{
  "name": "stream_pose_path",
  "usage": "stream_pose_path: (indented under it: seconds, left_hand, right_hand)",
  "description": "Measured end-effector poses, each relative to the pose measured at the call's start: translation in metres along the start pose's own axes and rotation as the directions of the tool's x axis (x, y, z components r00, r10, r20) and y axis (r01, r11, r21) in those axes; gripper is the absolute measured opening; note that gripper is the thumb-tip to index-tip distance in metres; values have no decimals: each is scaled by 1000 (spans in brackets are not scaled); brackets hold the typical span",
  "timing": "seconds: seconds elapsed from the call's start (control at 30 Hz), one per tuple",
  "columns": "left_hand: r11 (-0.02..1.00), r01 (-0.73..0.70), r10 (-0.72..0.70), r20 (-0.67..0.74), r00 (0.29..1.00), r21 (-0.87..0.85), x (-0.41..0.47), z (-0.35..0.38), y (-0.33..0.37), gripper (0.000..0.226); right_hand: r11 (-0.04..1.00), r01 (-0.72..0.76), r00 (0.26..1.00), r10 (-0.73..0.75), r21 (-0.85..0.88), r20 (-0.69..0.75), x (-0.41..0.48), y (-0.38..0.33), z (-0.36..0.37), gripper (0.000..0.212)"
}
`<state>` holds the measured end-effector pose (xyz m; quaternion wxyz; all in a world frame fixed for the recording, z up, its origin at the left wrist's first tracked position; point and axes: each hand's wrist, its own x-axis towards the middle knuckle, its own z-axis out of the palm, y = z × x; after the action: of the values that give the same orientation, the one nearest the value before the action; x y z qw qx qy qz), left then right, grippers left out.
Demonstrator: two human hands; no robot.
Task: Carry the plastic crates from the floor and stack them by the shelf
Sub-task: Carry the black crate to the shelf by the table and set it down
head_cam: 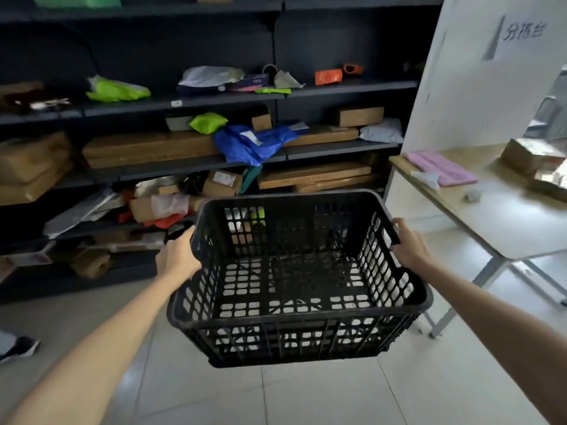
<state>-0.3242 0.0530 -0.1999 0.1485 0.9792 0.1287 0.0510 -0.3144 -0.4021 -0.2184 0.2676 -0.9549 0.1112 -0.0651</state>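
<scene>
A black plastic crate [294, 325] with slotted walls and an empty bottom hangs in the air above the tiled floor, in front of me. My left hand [178, 256] grips the handle on its left wall. My right hand [409, 248] grips the handle on its right wall. The dark shelf [190, 102] stands just beyond the crate, its far rim close to the lower shelf boards. No other crate is in view.
The shelf holds cardboard boxes, a blue bag [251, 142] and green packets. A table [503, 222] with a pink cloth and parcels stands at the right, its metal legs near the crate. A white board rises behind it. A shoe [18, 348] lies at far left.
</scene>
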Motion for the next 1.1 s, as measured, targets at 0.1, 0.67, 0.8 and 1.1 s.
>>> stream_pose_path:
  seconds: [0.1,0.67,0.8,1.1]
  left_hand:
    - [998,68,-68,11,998,1,57,31,20,96]
    - [991,108,-114,73,991,76,363,166,140,93]
    - [987,129,-135,57,989,99,392,210,152,91]
    - [979,135,-151,99,984,156,463,320,150,90]
  right_hand:
    - [999,19,1000,-19,-29,14,71,-1,11,62]
    - [1000,10,997,-8,-26,77,427,39,134,49]
    - [999,27,994,-22,-46,108,474,61,160,51]
    - [995,-31,989,44,-90,142,546,111,268,54]
